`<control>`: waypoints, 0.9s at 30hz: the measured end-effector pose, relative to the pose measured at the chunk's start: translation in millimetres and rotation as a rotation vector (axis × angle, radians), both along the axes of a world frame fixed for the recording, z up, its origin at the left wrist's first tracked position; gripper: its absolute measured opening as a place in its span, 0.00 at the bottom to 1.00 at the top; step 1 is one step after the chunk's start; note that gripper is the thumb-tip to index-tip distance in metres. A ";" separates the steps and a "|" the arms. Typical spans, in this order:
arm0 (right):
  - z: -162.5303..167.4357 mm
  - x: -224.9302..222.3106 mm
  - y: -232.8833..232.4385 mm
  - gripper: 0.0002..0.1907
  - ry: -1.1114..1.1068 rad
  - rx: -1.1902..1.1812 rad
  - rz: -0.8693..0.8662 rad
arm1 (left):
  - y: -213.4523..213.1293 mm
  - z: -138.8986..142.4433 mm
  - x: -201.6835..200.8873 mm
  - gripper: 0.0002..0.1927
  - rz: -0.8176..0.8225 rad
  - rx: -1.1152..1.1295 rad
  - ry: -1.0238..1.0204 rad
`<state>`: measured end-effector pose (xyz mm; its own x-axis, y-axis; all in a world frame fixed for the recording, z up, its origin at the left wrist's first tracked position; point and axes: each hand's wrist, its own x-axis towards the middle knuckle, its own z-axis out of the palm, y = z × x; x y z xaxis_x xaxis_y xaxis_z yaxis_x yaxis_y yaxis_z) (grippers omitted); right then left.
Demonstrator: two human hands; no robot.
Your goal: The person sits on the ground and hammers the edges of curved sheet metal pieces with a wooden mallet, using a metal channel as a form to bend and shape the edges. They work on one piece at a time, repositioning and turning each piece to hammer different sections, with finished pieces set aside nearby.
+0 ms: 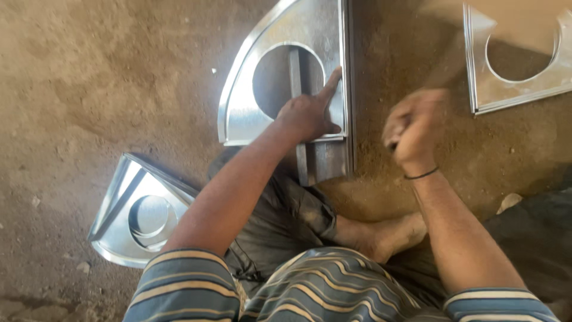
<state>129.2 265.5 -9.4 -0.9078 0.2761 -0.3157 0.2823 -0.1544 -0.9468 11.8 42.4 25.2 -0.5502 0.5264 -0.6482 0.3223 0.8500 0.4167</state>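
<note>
Pressing down, the left hand [308,114] lies flat on a quarter-round metal plate [250,101] with a round hole, its forefinger stretched along the plate's straight right edge. That plate rests on a steel bar [325,161] on the dirt floor [89,77]. Just right of it, the right hand [413,128] is raised in a closed fist; blur hides what it grips. Two similar plates lie apart: one [140,217] under the left arm, another [512,65] at upper right.
</note>
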 end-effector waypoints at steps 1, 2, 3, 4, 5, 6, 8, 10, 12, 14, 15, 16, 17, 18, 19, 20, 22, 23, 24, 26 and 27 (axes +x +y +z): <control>-0.6 -1.0 -1.8 0.26 -0.113 0.244 0.125 | -0.5 0.1 0.0 0.63 -0.002 0.006 0.014; 1.5 -2.0 4.0 0.27 -0.157 0.102 0.089 | -0.9 0.1 0.0 0.64 -0.006 0.016 0.025; 1.4 -6.6 5.1 0.27 -0.195 -0.042 0.055 | -1.0 0.1 0.0 0.65 -0.010 0.026 0.038; 2.8 -8.2 9.5 0.28 -0.227 -0.189 0.025 | -1.0 0.1 0.0 0.65 -0.037 0.000 0.042; 4.5 -14.4 15.5 0.26 0.017 -0.240 -0.041 | -0.8 0.2 0.1 0.64 -0.053 -0.031 0.034; 3.6 -16.8 14.3 0.24 0.232 -0.299 -0.096 | -0.6 0.2 0.1 0.64 -0.056 -0.069 -0.004; 4.1 -24.4 15.6 0.27 0.407 -0.325 -0.187 | -0.2 0.4 0.1 0.64 -0.010 0.042 -0.039; 4.6 -34.1 14.0 0.29 0.249 -0.207 -0.065 | 0.3 0.7 0.0 0.64 -0.002 0.053 -0.007; 5.9 -43.1 10.3 0.27 -0.327 0.050 0.266 | 0.9 1.1 -0.6 0.66 -0.015 -0.045 0.008; 8.2 -49.6 11.4 0.27 -0.176 -0.007 0.064 | 1.2 1.4 -1.3 0.66 -0.034 -0.044 0.010; 10.4 -52.1 16.3 0.27 -0.104 -0.037 -0.038 | 1.1 1.4 -1.5 0.66 -0.045 -0.045 0.006; 8.8 -54.9 15.3 0.27 0.087 -0.154 -0.094 | 1.1 1.4 -1.7 0.65 -0.033 -0.001 -0.001; 10.4 -53.3 21.3 0.26 0.260 -0.273 -0.147 | 1.0 1.3 -1.8 0.64 -0.013 0.042 -0.024; 6.5 -58.3 20.3 0.25 0.281 -0.208 -0.122 | 1.1 1.2 -1.8 0.63 0.000 0.085 -0.041; 5.7 -58.3 22.8 0.24 0.302 -0.143 -0.099 | 1.3 0.9 -1.8 0.64 -0.001 0.047 -0.040; 2.0 -65.6 22.2 0.24 0.184 0.107 0.005 | 1.6 0.6 -1.8 0.64 -0.007 0.014 -0.016; -0.4 -70.8 23.9 0.24 -0.045 0.265 0.103 | 2.2 -0.3 -1.9 0.65 -0.026 -0.033 0.011; -0.5 -72.4 24.6 0.24 -0.149 0.173 0.107 | 2.4 -0.9 -1.9 0.65 -0.037 -0.046 0.014; -0.9 -72.9 24.5 0.25 -0.253 0.074 0.104 | 2.5 -1.5 -1.9 0.65 -0.056 -0.063 0.017; -0.1 -73.6 22.0 0.24 0.098 -0.234 -0.013 | 2.3 -2.9 -1.5 0.64 -0.073 -0.029 0.039; 0.9 -72.6 20.4 0.23 0.240 -0.397 -0.062 | 2.1 -3.6 -1.4 0.64 -0.064 -0.018 0.019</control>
<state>56.6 285.8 -8.5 -0.9538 0.2321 -0.1910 0.0414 -0.5278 -0.8484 10.4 44.5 21.6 -0.5282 0.5494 -0.6475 0.3845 0.8346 0.3945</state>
